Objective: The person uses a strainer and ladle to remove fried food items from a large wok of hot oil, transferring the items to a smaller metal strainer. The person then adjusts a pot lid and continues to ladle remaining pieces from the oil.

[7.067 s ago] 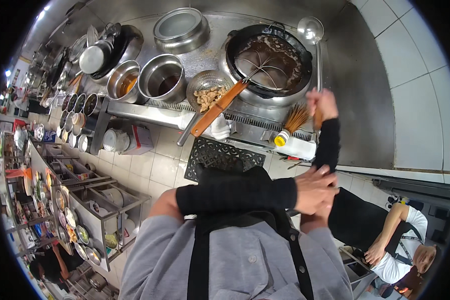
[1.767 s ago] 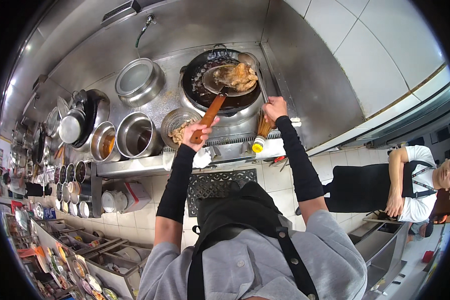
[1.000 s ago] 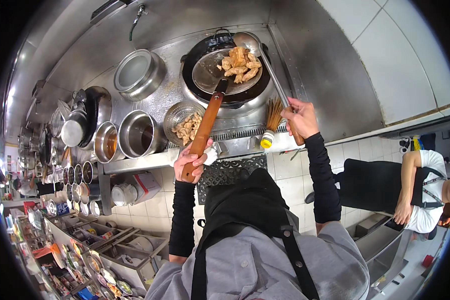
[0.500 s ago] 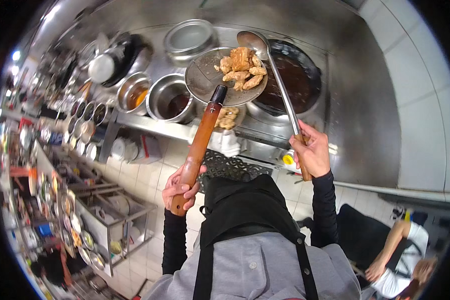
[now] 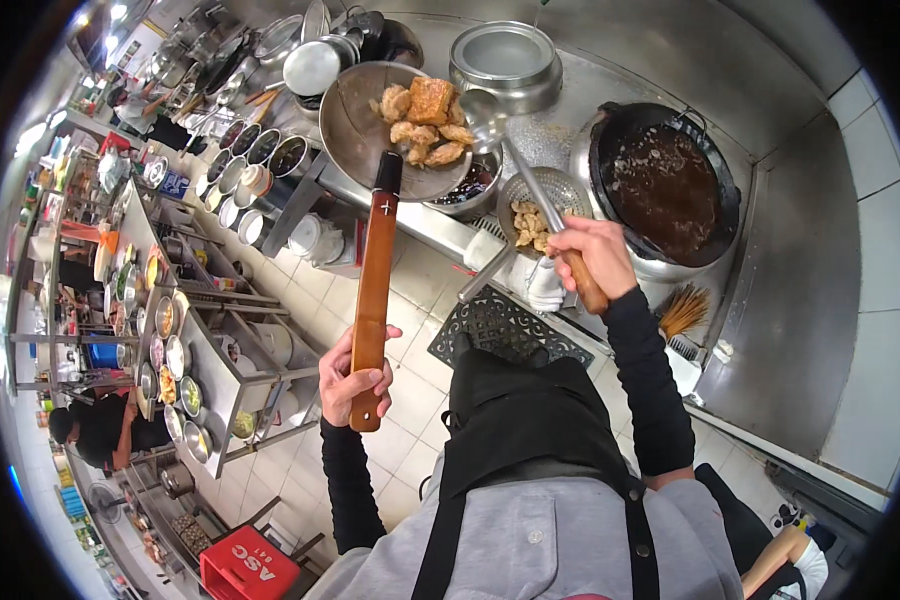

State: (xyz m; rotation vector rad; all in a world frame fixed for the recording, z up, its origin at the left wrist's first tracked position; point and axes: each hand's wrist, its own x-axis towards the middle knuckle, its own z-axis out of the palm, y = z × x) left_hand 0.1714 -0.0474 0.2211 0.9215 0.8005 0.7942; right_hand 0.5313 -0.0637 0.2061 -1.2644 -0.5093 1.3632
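My left hand [image 5: 348, 380] is closed round the long wooden handle of a round strainer [image 5: 352, 115], held out over the left part of the cooking range. Golden-brown fried pieces [image 5: 422, 130], one of them a larger block, lie in it. In my right hand [image 5: 600, 255] is the wooden grip of a long metal ladle [image 5: 485, 122]. The ladle's bowl is at the strainer's right rim, close to the food; whether it touches cannot be told. Right of it, a black wok [image 5: 725, 185] holds dark liquid. A second strainer [image 5: 570, 190] with pale fried pieces sits between.
A large metal pot [image 5: 510, 65] stands at the back. Another pot [image 5: 470, 190] is partly hidden below the strainer. A bamboo brush [image 5: 682, 312] stands by the front edge. Shelves with plated food [image 5: 175, 355], a red crate [image 5: 255, 562] and other people [image 5: 120, 425] are around.
My view has turned to the left. The strainer with the food has moved left, away from the wok, and the ladle has followed with it. Both hands keep their grips.
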